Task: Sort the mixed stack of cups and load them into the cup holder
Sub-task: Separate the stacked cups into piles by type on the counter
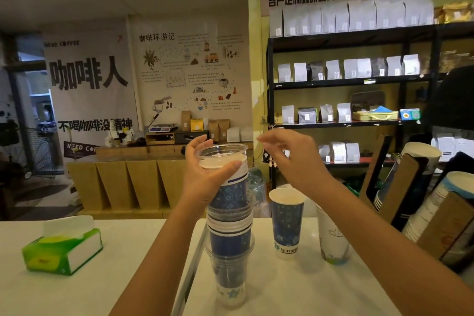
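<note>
A tall mixed stack of cups (230, 233), blue paper ones nested with clear plastic ones, stands upright on the white counter in the middle. My left hand (202, 174) wraps around the stack near its top, just under the clear plastic cup (221, 152) that crowns it. My right hand (287, 154) hovers to the right of the stack's top, fingers spread and holding nothing. A single blue paper cup (286, 223) stands on the counter right of the stack, and a white cup (331, 238) beyond it. The wooden cup holder (402, 187) at the right has cups in its slanted tubes.
A green tissue box (64, 251) lies on the counter (128, 277) at the left. A seam runs down the counter beside the stack. Black shelves with coffee bags (346, 72) fill the back right, and a wooden bench with scales stands behind.
</note>
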